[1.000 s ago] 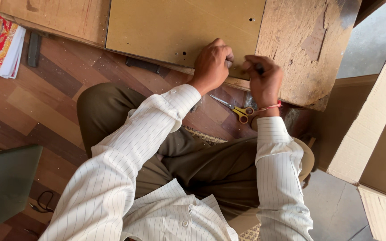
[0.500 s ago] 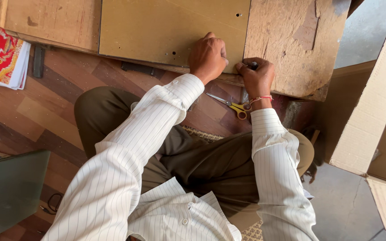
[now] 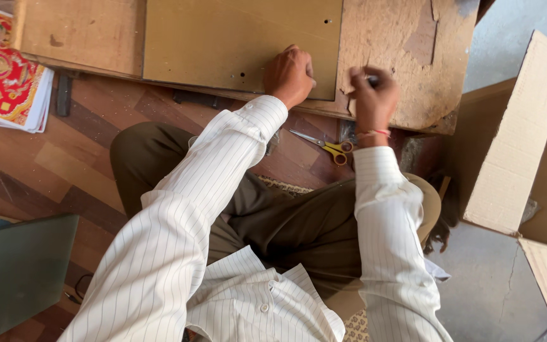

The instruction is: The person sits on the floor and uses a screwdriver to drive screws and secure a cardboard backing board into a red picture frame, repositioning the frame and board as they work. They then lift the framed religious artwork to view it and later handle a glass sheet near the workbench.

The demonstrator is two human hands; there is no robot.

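Sitting on a wooden floor (image 3: 64,171) and seen from the head camera, a person in a striped white shirt is leaning toward a low worn table (image 3: 400,63) running across the top of the frame.

Item, left hand (image 3: 289,76), upper centre: curled into a loose fist and pressing on the lower right corner of a flat olive board (image 3: 235,41) lying on the table; it is grasping nothing visible. Over the last second it has been holding much the same spot on the board's edge.

Item, right hand (image 3: 373,95), upper right of centre: closed around a small dark tool (image 3: 371,80), kind too hidden to tell, its tip at the rough tabletop just beside the board's right edge. The hand has been shifting slightly rightward along that edge while the camera view has been tilting, which suggests that work at the board's edge is ongoing rather than finished.

Item, yellow-handled scissors (image 3: 327,147): lying on the floor below the right wrist, untouched.

Item, colourful printed sheets (image 3: 4,76): stacked at upper left.

Item, cardboard box (image 3: 520,145): standing open at right.
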